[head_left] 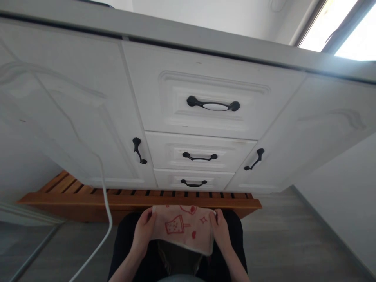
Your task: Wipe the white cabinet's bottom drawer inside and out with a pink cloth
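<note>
The far side of the pinkish cloth (183,235) is hidden, and so are most of the fingertips that curl behind it. A red motif is cut off at its twelve o'clock edge; the cup-like print, the heart and the small star below show whole. At eleven o'clock in the view, a dark object (100,3) on the countertop (188,36) is mostly out of frame and cannot be identified. The window (357,43) at one o'clock is washed out by glare.

Straight up at twelve o'clock from the cloth, the white cabinet holds a top drawer (176,90), a middle drawer (155,149) and a bottom drawer (164,179), all closed, their contents out of sight. A wooden slatted platform (188,201) runs along its foot, and a white cable (110,224) trails down at nine o'clock.

The cloth is stretched between the hands above the dark-clad legs (126,235), at six o'clock in the view. The left hand (143,226) pinches its nine o'clock edge; the right hand (221,230) pinches it near two o'clock, with the lower corner at four o'clock hanging free of the fingers.
</note>
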Available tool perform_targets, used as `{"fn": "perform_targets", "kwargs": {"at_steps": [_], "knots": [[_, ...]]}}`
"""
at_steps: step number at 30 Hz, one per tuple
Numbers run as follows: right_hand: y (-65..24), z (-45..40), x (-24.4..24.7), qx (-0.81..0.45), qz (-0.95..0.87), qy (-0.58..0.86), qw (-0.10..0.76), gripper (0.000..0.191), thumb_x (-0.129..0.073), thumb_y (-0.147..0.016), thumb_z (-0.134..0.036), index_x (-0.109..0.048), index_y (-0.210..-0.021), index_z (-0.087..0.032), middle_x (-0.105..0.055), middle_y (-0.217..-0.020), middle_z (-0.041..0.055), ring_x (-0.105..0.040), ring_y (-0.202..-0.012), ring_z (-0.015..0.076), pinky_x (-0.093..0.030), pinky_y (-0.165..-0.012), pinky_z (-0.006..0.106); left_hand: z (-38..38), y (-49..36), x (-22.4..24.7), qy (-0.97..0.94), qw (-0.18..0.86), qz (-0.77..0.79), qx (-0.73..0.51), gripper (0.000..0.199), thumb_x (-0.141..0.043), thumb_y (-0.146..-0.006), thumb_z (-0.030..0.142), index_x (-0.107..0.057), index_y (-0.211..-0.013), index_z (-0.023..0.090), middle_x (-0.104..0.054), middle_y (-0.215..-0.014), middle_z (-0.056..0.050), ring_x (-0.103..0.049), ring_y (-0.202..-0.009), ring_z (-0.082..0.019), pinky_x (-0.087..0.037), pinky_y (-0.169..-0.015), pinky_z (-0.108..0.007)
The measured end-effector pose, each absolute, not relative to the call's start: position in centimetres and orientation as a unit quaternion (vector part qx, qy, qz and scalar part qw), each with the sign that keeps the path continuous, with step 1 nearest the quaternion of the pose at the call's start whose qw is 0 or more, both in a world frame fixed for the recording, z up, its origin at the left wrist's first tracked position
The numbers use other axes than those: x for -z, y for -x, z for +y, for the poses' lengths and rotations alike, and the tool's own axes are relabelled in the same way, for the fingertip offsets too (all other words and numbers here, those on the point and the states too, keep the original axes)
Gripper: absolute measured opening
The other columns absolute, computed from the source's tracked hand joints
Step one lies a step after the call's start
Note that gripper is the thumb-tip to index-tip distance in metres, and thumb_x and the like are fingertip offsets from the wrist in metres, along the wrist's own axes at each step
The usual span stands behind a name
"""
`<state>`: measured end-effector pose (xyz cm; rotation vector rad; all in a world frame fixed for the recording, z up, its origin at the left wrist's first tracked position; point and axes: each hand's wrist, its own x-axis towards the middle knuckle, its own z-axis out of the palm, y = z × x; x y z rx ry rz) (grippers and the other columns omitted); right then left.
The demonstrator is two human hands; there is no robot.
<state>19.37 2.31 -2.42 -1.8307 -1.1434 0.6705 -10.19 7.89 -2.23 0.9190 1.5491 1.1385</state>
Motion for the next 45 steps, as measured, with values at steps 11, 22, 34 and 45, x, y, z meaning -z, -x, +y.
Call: {"fn": "perform_targets", "kwargs": {"at_steps": [11,22,34,45], "knots": [[-10.3,2.6,-1.0,-0.373,-0.494,0.616,0.487,0.021,-0.05,-0.093,-0.04,-0.057,-0.1,-0.022,-0.067,-0.095,0.0046,-0.065,-0.085,0.0187,-0.05,-0.079,0.03,3.6,2.7,-0.5,-0.524,0.486,0.541,-0.444,0.041,-0.066,-0.077,0.051,-0.07,-0.106,0.024,-0.067,-0.117,-0.011,-0.063,-0.111,-0.029,-0.049,-0.101,-0.047],[-10.4,2.1,-2.0,-0.435,-0.496,0.565,0.497,0.034,-0.046,-0.097,-0.049,-0.061,-0.114,-0.024,-0.066,-0.121,0.0072,-0.059,-0.118,0.0216,-0.042,-0.105,0.035,3.7,3.5,-0.8,-0.614,0.428,0.519,-0.413,0.036,-0.059,-0.085,0.044,-0.064,-0.114,0.022,-0.061,-0.121,-0.013,-0.06,-0.115,-0.028,-0.048,-0.104,-0.05],[-13.5,1.4,-0.4,-0.412,-0.503,0.593,0.475,0.044,-0.056,-0.082,-0.018,-0.061,-0.125,-0.03,-0.052,-0.126,0.0078,-0.056,-0.116,0.0226,-0.052,-0.092,0.038,6.2,5.4,-1.9,-0.495,0.524,0.55,-0.421,0.037,-0.064,-0.081,0.047,-0.062,-0.107,0.021,-0.07,-0.102,-0.006,-0.065,-0.095,-0.024,-0.05,-0.088,-0.035],[-15.7,2.0,-0.2,-0.344,-0.601,0.644,0.325,0.042,-0.07,-0.072,-0.014,-0.068,-0.111,-0.03,-0.037,-0.15,0.0085,-0.036,-0.14,0.0331,-0.031,-0.115,0.051,5.9,5.2,-3.9,-0.566,0.551,0.472,-0.391,0.02,-0.057,-0.087,0.038,-0.067,-0.099,0.025,-0.07,-0.096,-0.001,-0.064,-0.091,-0.019,-0.049,-0.083,-0.027]]}}
